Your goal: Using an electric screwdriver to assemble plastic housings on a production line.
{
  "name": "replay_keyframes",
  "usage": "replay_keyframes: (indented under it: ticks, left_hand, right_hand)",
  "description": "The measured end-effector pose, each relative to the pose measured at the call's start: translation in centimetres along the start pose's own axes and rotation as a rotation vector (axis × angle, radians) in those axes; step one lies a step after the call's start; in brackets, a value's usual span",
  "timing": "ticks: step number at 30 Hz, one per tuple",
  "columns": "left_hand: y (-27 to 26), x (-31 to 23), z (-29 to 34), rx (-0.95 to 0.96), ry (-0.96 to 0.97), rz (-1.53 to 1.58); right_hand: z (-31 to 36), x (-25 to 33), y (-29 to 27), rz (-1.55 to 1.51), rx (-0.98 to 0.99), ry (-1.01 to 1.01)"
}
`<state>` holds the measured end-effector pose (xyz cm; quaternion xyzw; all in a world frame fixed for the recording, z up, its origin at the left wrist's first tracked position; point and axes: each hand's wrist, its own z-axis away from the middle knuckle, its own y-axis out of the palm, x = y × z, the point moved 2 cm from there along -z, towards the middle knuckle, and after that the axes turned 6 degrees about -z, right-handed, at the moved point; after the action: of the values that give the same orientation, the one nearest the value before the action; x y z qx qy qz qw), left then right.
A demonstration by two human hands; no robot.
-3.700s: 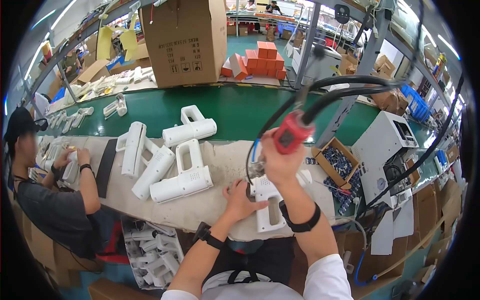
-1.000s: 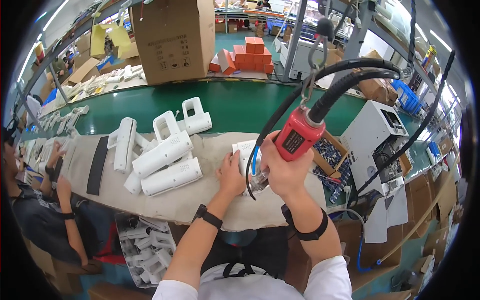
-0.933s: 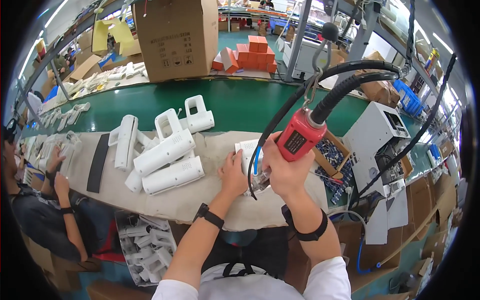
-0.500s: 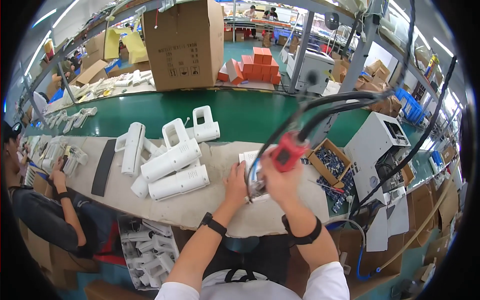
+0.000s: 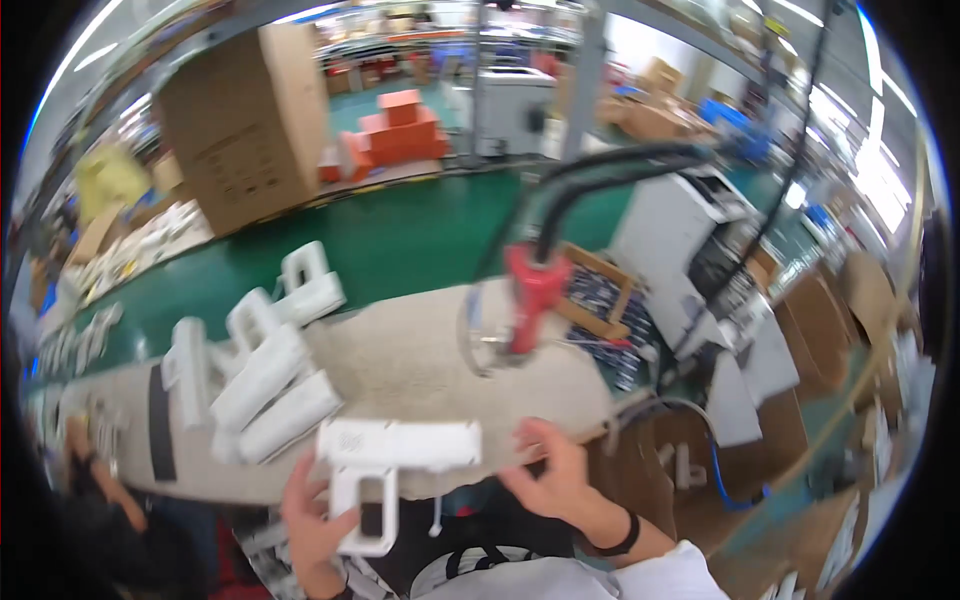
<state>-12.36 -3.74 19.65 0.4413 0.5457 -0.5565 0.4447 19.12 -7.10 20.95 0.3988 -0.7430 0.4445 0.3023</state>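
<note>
Over the table's near edge, my left hand (image 5: 312,520) grips a white pistol-shaped plastic housing (image 5: 405,443) by its loop handle. The barrel lies level and points right, and a short white cord (image 5: 436,515) dangles below it. To the right of the barrel's tip, my right hand (image 5: 552,472) is empty, its fingers apart and slightly bent. A red power tool (image 5: 538,285), likely a screwdriver, hangs from black cables beyond my right hand, touched by neither hand. Several similar white housings (image 5: 268,378) lie heaped at the left of the table.
A cardboard tray (image 5: 605,326) with small dark parts stands at right, more parts spilled beside it. Behind it is a white machine (image 5: 655,235). A black strip (image 5: 160,425) lies at left, near a co-worker's arm (image 5: 122,495). Beyond the green surface (image 5: 400,230) are orange boxes (image 5: 400,137).
My right hand has let go of the red tool, which now hangs free. My left hand has brought the white housing toward me and left, over the near edge. The view has shifted and blurred.
</note>
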Motion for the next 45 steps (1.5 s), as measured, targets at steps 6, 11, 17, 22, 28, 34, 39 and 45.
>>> replay_keyframes:
  ticks: [6,11,17,22,28,34,39,45]
  left_hand:
    - [0.9,0.2,1.6,0.33,0.342,0.076]
    - [6.6,-1.4,1.0,0.643,0.334,0.089]
    - [8.4,-1.9,-1.1,0.652,0.235,0.051]
    - [8.7,-1.8,-1.7,0.617,0.208,0.111]
    - [9.5,-2.3,-1.5,0.605,0.229,0.115]
    - [8.4,-1.6,-0.9,0.52,0.191,0.13]
    - [5.1,-0.3,-0.5,0.287,0.099,0.174]
    - [-0.3,-2.2,-2.7,0.006,0.367,-0.316]
  right_hand:
    - [4.3,-3.6,1.0,-0.973,0.548,0.865]
    - [11.6,-5.9,-8.3,-0.922,0.226,0.995]
    - [28.1,-6.5,-19.8,-0.813,-0.698,1.357]
    - [36.6,-8.4,-25.2,-0.918,-1.131,1.127]
    - [34.0,-15.1,-24.9,-0.921,-1.403,1.015]
    - [35.6,-31.5,-23.0,-0.769,-1.342,1.328]
    - [29.1,-29.8,-21.4,-0.512,-1.063,1.24]
    - [23.7,-16.8,-22.3,-0.243,-0.252,1.113]
